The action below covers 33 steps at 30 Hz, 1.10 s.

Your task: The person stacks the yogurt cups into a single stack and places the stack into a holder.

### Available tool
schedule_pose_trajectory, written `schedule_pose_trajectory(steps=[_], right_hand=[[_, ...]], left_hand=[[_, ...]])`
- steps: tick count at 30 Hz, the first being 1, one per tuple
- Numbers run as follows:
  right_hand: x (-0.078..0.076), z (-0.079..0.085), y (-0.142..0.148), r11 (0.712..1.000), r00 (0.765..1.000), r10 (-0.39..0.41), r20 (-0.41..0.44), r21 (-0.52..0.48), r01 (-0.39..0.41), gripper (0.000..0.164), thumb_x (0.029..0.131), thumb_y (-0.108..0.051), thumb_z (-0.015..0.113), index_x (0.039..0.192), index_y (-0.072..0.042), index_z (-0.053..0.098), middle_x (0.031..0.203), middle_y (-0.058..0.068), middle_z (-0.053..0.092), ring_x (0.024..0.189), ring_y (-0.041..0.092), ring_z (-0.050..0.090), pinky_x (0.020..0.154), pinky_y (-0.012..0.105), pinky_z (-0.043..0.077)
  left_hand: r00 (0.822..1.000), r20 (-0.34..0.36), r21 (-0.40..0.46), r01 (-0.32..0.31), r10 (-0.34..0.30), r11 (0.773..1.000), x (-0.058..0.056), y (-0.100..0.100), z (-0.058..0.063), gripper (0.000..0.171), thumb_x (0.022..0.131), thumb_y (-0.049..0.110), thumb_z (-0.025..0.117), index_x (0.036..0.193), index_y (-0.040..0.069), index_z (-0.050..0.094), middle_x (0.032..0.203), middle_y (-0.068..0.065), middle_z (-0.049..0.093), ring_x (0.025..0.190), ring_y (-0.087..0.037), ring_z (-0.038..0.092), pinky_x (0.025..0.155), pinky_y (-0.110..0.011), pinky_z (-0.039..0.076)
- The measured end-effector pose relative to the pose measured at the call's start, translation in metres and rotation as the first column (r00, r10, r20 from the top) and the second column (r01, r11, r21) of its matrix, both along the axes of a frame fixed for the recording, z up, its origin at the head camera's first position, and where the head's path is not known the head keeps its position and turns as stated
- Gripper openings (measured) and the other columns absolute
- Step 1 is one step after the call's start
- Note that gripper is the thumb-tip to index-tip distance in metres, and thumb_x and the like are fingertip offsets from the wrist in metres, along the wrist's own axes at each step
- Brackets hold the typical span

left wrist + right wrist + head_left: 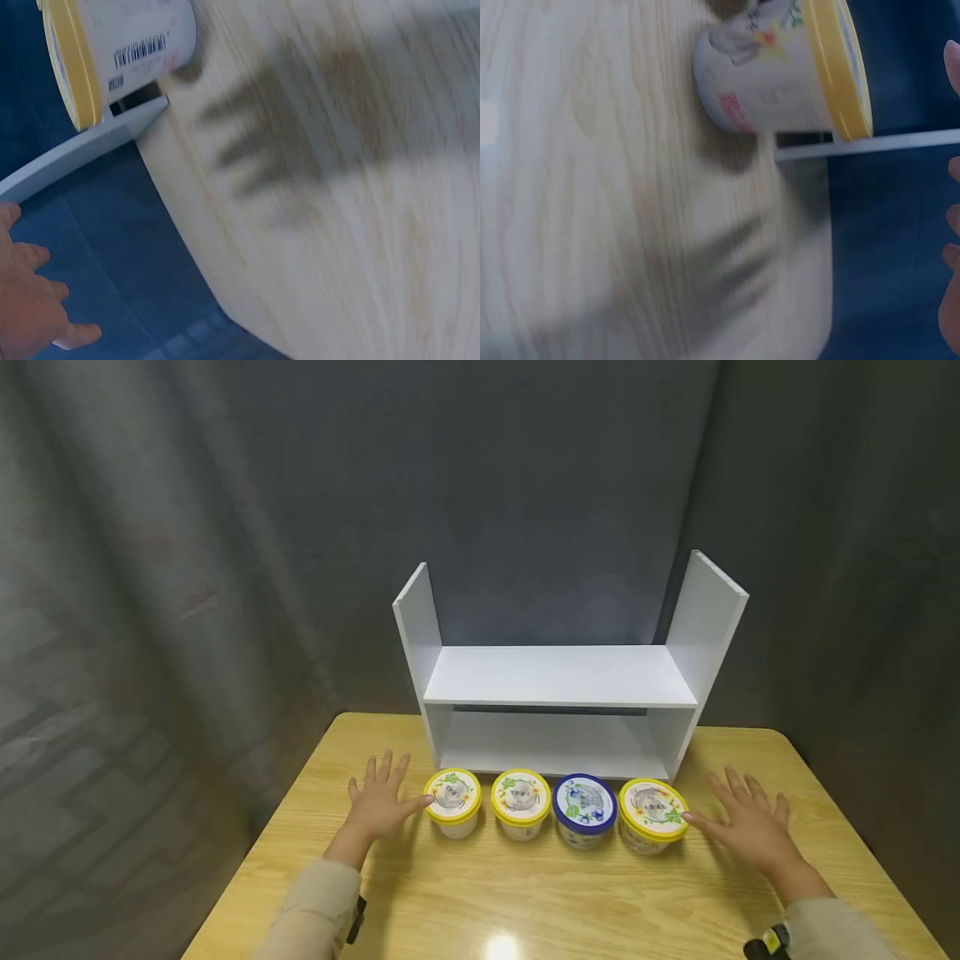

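Four lidded tubs is a row I describe one by one: a yellow-lidded tub [453,797] at the left end, another yellow-lidded tub [521,799], a blue-lidded tub [584,803], and a yellow-lidded tub [652,810] at the right end. My left hand [377,804] hovers with spread fingers beside the left-end tub, its thumb tip near the lid. On the other side my right hand [752,827] is spread too, thumb close to the right-end lid; whether it touches cannot be told. Neither hand holds anything. Both wrist views show the nearest tub and finger shadows.
Behind the tubs stands a white two-tier shelf [558,677] with upright side panels. The wooden table [480,893] has its back edge near a dark grey curtain [540,502], which also hangs along both sides.
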State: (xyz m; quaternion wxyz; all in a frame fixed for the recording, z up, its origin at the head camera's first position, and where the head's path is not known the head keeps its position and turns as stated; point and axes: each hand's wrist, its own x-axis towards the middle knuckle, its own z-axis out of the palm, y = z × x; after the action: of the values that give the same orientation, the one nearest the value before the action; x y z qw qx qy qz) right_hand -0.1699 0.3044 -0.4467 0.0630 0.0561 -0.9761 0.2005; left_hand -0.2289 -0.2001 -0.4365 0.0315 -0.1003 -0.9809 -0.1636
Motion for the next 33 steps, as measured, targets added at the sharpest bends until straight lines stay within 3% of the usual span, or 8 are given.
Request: schedule_pose_trajectory(steps=[7,16,23,33], right_hand=[[0.000,-0.013,-0.019,0.996,1.000,0.023,0.012,-0.086,-0.022,0.085,0.078,-0.050,0.053,0.135,0.003,0.017,0.133,0.033,0.011,0.120,0.050,0.003,0.085,0.066,-0.013],[-0.005,-0.027,-0.039,0.988,1.000,0.003,0.015,-0.155,0.000,0.095,0.073,-0.051,0.059,0.135,0.005,0.013,0.133,0.031,0.017,0.119,0.048,0.011,0.088,0.066,-0.003],[-0.010,-0.036,-0.047,0.977,0.999,-0.035,0.000,-0.210,0.034,0.097,0.072,-0.046,0.063,0.133,0.010,0.012,0.131,0.036,0.015,0.116,0.051,0.015,0.089,0.063,0.009],[-0.010,-0.047,-0.051,0.936,0.992,-0.106,0.068,-0.330,0.123,0.103,0.069,-0.043,0.067,0.135,0.007,0.006,0.132,0.034,0.015,0.116,0.051,0.018,0.089,0.063,0.017]], left_hand=[[0.999,0.046,0.066,0.018,-0.021,0.998,0.004,0.014,-0.012,0.089,0.073,0.064,0.048,0.139,0.014,0.016,0.142,-0.016,0.008,0.126,-0.040,0.000,0.088,-0.067,0.001],[0.999,0.043,0.118,0.021,-0.027,0.993,0.001,0.025,-0.027,0.094,0.068,0.066,0.051,0.138,0.011,0.021,0.141,-0.018,0.013,0.125,-0.041,0.007,0.088,-0.068,0.007],[0.995,0.093,0.247,0.013,-0.037,0.969,0.000,0.030,-0.039,0.096,0.067,0.059,0.059,0.138,0.008,0.018,0.140,-0.019,0.013,0.125,-0.039,0.010,0.088,-0.067,0.007],[0.996,0.063,0.336,0.036,-0.061,0.941,-0.004,0.034,-0.054,0.093,0.070,0.051,0.061,0.136,0.002,0.019,0.138,-0.020,0.019,0.123,-0.039,0.018,0.083,-0.071,0.013]])
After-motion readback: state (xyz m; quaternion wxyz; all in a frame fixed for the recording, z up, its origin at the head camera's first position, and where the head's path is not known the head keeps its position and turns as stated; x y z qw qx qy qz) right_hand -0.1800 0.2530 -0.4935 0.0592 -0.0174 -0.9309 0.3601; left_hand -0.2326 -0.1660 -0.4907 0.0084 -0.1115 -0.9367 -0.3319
